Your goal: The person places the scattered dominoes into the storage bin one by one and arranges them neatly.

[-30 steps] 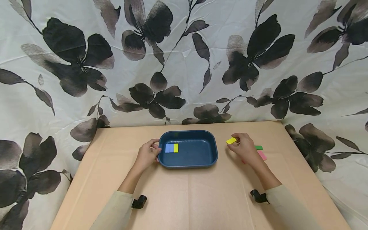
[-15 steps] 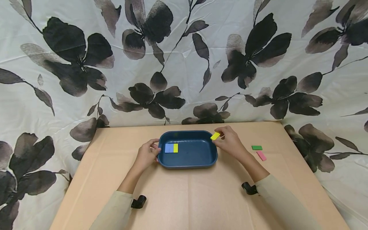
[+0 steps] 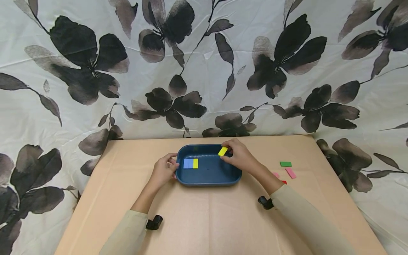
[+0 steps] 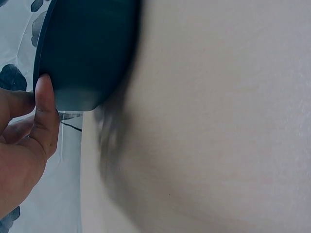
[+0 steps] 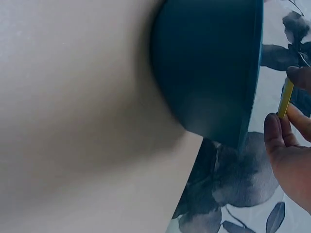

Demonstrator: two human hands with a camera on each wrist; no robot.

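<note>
Pinching a flat yellow rectangular tile (image 3: 222,151) between thumb and fingertips of the right hand (image 3: 240,157), edge tilted, just above the far right corner of the dark blue rounded plastic tray (image 3: 207,181). Holding that tile clear of the tray floor, not yet laid down; seen edge-on as a thin yellow strip in the right wrist view.

Carried there within the last second: lifted from the right part of the light brown cardboard-covered table (image 3: 223,219), brought leftward over the tray's right rim, now over the inside. Judged from that, about midway through the transfer, with only lowering and release left.

Steadying the tray with the left hand (image 3: 164,170), fingers curled round the left rim, thumb pressed on the outer wall, in the same place as a second ago.

Lying flat inside, by the tray's left wall and touching each other: a pale blue square tile (image 3: 188,163) and a narrow yellow tile (image 3: 195,163), both unmoved.

Left behind near the table's right edge: a green tile (image 3: 285,164), a pink tile (image 3: 290,173), and a red piece (image 3: 283,182) partly hidden by the forearm.

Behind the far edge, a white cloth with black flowers (image 3: 204,71).

No brand, label or lettering readable anywhere.
</note>
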